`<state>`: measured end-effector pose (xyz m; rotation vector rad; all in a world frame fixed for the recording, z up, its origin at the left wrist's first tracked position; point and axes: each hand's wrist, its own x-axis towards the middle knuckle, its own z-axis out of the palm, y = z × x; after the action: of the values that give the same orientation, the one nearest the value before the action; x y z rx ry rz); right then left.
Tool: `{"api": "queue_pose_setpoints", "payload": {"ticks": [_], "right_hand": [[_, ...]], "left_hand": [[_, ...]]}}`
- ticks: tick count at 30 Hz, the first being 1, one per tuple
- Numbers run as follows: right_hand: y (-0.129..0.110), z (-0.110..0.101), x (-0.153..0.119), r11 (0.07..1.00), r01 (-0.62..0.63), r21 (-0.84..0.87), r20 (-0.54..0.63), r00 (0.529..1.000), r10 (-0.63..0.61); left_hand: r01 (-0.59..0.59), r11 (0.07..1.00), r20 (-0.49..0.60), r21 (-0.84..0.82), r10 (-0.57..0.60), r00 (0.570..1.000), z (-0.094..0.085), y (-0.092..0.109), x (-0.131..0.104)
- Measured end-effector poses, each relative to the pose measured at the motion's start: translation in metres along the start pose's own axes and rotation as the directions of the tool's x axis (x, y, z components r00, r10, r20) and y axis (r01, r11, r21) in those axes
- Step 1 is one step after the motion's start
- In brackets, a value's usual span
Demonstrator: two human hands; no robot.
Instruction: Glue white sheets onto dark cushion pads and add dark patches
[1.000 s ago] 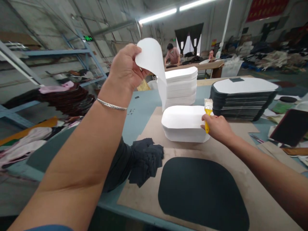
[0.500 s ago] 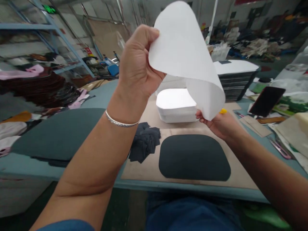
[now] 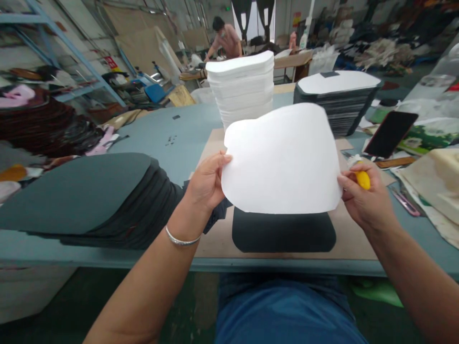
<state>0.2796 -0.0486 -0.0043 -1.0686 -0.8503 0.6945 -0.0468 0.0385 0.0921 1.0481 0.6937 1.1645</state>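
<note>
A white rounded sheet (image 3: 281, 162) is held up between my hands, fairly flat. My left hand (image 3: 210, 179) pinches its left edge. On the right edge, my right hand (image 3: 366, 196) grips it between thumb and finger, and a yellow-handled tool (image 3: 363, 179) is tucked in the same hand. Below the sheet, a dark rounded piece (image 3: 283, 232) lies on the brown board (image 3: 215, 242), its upper part hidden by the sheet. Dark scraps (image 3: 217, 217) lie by my left hand, partly covered by it.
A tall white stack (image 3: 242, 88) stands behind the sheet. Dark stacked pieces lie left (image 3: 107, 196) and back right (image 3: 333, 107). On the right are a phone (image 3: 390, 134) and pink-handled scissors (image 3: 407, 203). A person (image 3: 227, 40) bends over a far table.
The white sheet has come down and uncurled from its raised, bent shape. My left hand has lowered, and my right hand has moved right. The view now takes in more of the background.
</note>
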Motion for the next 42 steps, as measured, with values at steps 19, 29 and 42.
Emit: {"api": "queue_pose_setpoints", "payload": {"ticks": [19,29,42], "right_hand": [[0.017,-0.049,-0.07,0.599,0.201,-0.776,0.105,0.976,-0.192],[0.062,-0.068,-0.09,0.403,0.109,-0.909,0.168,0.979,0.113],[0.063,-0.06,-0.094,0.186,0.314,-0.931,0.323,0.946,0.02]], "left_hand": [[0.265,0.784,-0.328,0.561,-0.083,0.941,-0.058,-0.083,-0.07],[0.341,0.412,-0.318,0.845,-0.124,0.94,-0.073,-0.132,-0.074],[0.366,0.241,-0.347,0.899,-0.118,0.93,-0.072,-0.133,-0.083]]}}
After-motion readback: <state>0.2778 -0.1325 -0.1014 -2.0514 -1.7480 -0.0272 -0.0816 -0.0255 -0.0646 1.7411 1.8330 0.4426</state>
